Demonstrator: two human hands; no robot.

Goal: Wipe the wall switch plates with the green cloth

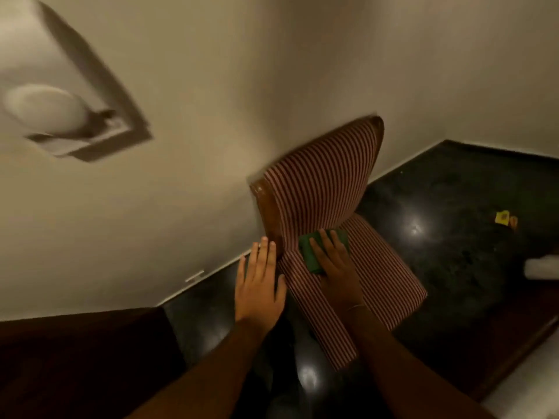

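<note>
The green cloth (311,252) lies folded on the seat of a striped chair (326,182), under the fingers of my right hand (332,261), which rests flat on it. My left hand (258,285) is open with fingers straight, hovering beside the chair's wooden frame near the wall. A blurred wall plate (99,116) with a round white knob (45,107) is high on the left wall, far above both hands.
The chair stands against the beige wall (211,86) on a glossy black floor (453,225). A small yellow object (503,217) lies on the floor at right. A dark wooden surface (75,358) fills the lower left; a white object (541,267) is at the right edge.
</note>
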